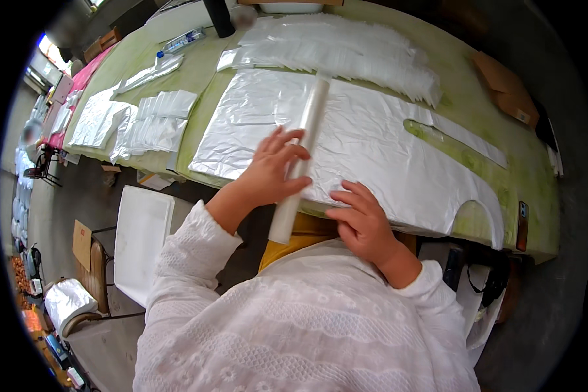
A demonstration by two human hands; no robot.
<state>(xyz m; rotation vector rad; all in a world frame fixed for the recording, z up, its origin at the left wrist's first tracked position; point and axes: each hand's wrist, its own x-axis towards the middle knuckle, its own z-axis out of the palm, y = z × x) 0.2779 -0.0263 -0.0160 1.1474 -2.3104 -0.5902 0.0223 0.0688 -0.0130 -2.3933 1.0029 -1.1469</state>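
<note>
A thin, shiny white plastic sheet point(372, 140), shaped like a disposable apron with strap-like ends at the right, lies flat on the table before me. Across it rests a long whitish tube point(313, 117), slanted, its near end sticking out past the table edge. My left hand point(271, 163) lies over the tube's middle from the left, fingers apart, with fingertips and thumb touching it. To the right of the tube, my right hand point(362, 222) is open at the sheet's near edge, fingers spread and holding nothing; whether it touches the sheet I cannot tell.
Overlapping folded plastic packets point(340, 49) line the table's far side, and more packets point(160, 117) lie at the left. A bottle point(183, 40) lies beyond them. At the right are a brown cardboard piece point(506, 88) and a phone point(522, 225). A white chair point(144, 235) stands left.
</note>
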